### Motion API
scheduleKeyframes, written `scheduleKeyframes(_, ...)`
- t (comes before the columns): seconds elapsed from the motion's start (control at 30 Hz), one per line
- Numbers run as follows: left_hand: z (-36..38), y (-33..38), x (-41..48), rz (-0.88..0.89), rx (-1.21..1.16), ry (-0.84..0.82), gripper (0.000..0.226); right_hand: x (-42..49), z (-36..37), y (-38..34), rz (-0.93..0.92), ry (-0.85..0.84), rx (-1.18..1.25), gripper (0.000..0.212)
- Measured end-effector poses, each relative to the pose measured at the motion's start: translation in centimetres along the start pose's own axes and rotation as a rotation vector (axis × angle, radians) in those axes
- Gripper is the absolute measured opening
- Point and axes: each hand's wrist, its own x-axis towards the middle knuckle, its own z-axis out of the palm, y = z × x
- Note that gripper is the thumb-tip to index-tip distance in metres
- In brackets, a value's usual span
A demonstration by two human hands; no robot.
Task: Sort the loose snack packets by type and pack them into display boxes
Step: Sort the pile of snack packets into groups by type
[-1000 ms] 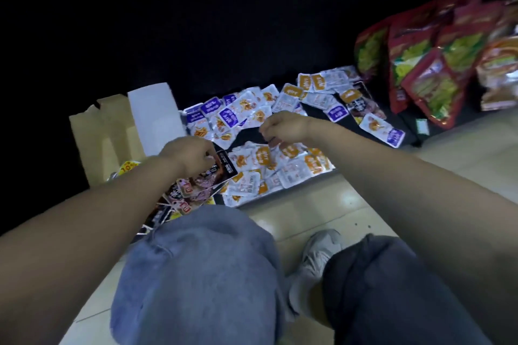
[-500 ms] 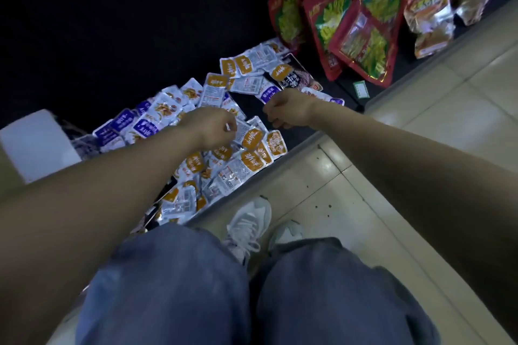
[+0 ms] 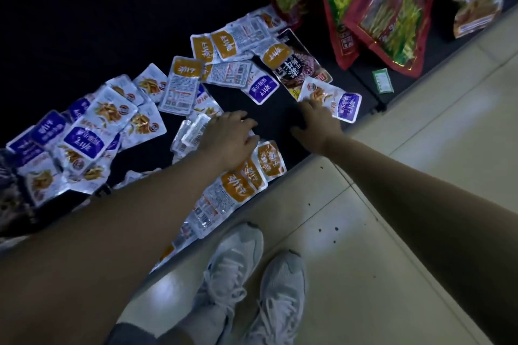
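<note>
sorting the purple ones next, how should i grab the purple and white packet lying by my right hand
Pinch the purple end of the purple and white packet, coming from the tiled floor side. It lies flat with that end free near the edge of the shelf, while its white end overlaps the dark packet.

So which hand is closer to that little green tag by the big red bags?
Right. The right hand touches a purple packet, a short way left of the green tag. The left hand sits farther left, over the orange packets.
</note>
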Motion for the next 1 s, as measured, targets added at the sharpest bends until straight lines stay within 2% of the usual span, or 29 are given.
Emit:
scheduleKeyframes(0.1, 1.1, 0.2, 0.3, -0.010, 0.006, 0.143, 0.037, -0.4, 1.2, 0.4, -0.124, 0.007, -0.091, 0.056)
scheduleKeyframes(0.2, 1.8, 0.4, 1.4, -0.021, 0.012, 0.274, 0.033, 0.3, 0.6, 0.9, -0.226, 0.226, 0.059, 0.037)
scheduleKeyframes(0.27, 1.8, 0.6, 2.3, -0.014, -0.002, 0.345, 0.036, 1.9, -0.1, 1.2, -0.208, 0.344, 0.090, 0.040)
scheduleKeyframes(0.4, 1.7, 0.5, 4.5, 0.022, 0.043, 0.255, 0.054, 4.4, 0.4, 1.2, -0.069, 0.213, -0.003, 0.060)
scheduleKeyframes(0.5, 1.4, -0.1, 5.8, 0.015, 0.056, 0.195, 0.054, 4.3, 0.9, 1.1, -0.146, 0.327, -0.039, 0.042)
scheduleKeyframes(0.57, 1.1, -0.2, 6.3, 0.028, 0.022, 0.246, 0.045, 4.5, 0.3, 1.0, -0.181, 0.380, 0.022, 0.028)
scheduleKeyframes(0.6, 1.0, -0.2, 6.6, 0.033, 0.014, 0.292, 0.038, 4.8, -0.1, 1.0, -0.170, 0.404, 0.040, 0.028)
scheduleKeyframes(0.67, 0.8, 0.1, 7.2, 0.025, 0.024, 0.370, 0.029, 5.8, -0.7, 1.1, -0.059, 0.445, 0.050, 0.043)
scheduleKeyframes(0.77, 0.9, 0.1, 7.8, 0.019, 0.025, 0.404, 0.026, 7.2, -0.4, 0.3, 0.173, 0.349, 0.056, 0.084)
scheduleKeyframes(0.83, 1.1, -0.2, 7.8, 0.039, 0.019, 0.407, 0.027, 7.8, -0.2, -0.4, 0.198, 0.326, 0.118, 0.100)
scheduleKeyframes(0.93, 1.2, -0.9, 7.6, 0.082, 0.012, 0.385, 0.030, 8.5, -0.8, -1.1, 0.187, 0.305, 0.407, 0.115)
scheduleKeyframes(1.0, 1.0, -1.2, 7.4, 0.099, -0.010, 0.350, 0.032, 8.4, -1.3, -1.3, 0.204, 0.293, 0.647, 0.112)
